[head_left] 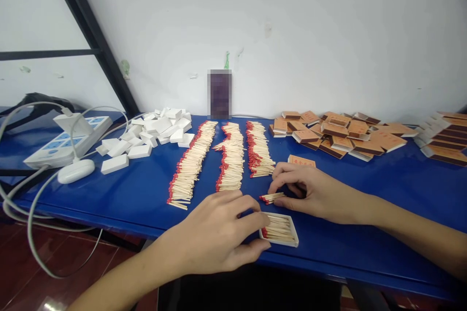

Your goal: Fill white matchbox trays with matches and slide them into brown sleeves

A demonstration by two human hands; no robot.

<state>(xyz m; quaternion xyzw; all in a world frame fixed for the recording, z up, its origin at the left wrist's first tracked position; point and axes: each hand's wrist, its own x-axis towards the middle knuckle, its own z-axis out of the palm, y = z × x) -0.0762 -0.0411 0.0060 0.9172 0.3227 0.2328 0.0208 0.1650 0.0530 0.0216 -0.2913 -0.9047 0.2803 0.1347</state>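
My left hand grips the left end of a small white matchbox tray near the table's front edge. Red-headed matches lie side by side inside the tray, heads to the left. Just behind it, my right hand has a small bunch of matches at its thumb and fingertips, low over the table. Beyond both hands stretch three long rows of loose matches: a left row, a middle row and a right row. One orange matchbox sleeve is partly hidden behind my right hand.
White matchbox trays are heaped at the back left. Orange matchbox sleeves form a pile at the back right, with stacked matchboxes at the far right. A power strip with white cables occupies the left end of the blue table.
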